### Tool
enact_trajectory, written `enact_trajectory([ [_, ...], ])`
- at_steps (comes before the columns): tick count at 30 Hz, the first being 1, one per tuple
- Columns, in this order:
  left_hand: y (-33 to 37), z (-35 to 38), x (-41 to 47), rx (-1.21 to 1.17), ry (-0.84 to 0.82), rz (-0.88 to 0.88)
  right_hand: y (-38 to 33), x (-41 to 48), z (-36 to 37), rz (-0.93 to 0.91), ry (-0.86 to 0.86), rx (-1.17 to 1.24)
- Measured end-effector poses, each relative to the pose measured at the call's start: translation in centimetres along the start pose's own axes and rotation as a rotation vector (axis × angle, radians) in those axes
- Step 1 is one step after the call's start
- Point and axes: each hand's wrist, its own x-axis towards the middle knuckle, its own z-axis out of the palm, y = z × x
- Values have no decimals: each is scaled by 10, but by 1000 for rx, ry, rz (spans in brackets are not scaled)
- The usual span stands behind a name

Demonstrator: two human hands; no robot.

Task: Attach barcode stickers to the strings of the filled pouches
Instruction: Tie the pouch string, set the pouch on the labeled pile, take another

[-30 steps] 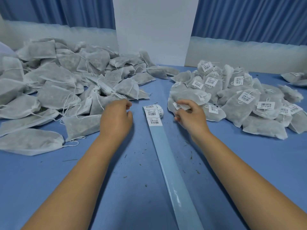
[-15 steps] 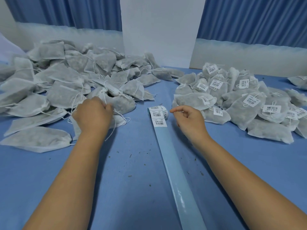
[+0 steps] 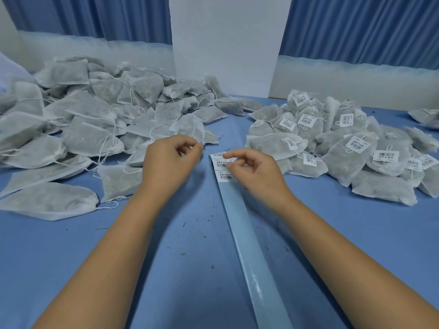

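At the near edge of the tabletop [image 3: 166, 293], the emptied backing strip [image 3: 251, 257] runs away from us toward the centre. The remaining barcode stickers [image 3: 223, 176] sit at its far end.

We note two changes over the last half second:

1. The right hand [image 3: 257, 172] has moved left onto the strip. Its thumb and forefinger now pinch the right edge of an upper sticker, and the other fingers are loosely curled.
2. The left hand [image 3: 169, 160] has left the unlabelled pile [image 3: 95, 129] at the left edge and come in just beside the strip. Its fingers are curled, with thumb and forefinger closed. We cannot tell whether a string lies in that pinch.

We judge that a peel is starting for the next pouch. Farther right, the labelled pile [image 3: 351, 148] lies well apart, unchanged.
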Motion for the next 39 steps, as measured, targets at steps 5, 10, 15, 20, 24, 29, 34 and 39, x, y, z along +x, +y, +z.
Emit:
enact_trajectory([
  [5, 9, 6, -9, 108, -111, 151, -15, -8, 9, 26, -89, 91],
  [10, 8, 6, -8, -25, -92, 157, -19, -10, 12, 165, -109, 174],
  [15, 13, 7, -10, -34, -129, 191, -19, -11, 16, 198, -135, 296],
  [20, 12, 3, -8, -9, -117, 213, -17, -8, 12, 240, -98, 244],
  [24, 10, -3, -4, 168, -167, 342, -17, -4, 5, 275, -98, 208],
  [29, 5, -5, -1, 362, -205, 417, -23, -4, 1, 164, -116, 207],
  [34, 1, -12, 1, 258, -308, 346, -29, -3, -5, 47, 11, 197],
  [39, -4, -25, 5, 263, -237, 300, -29, 0, -10, 20, 107, 224],
])
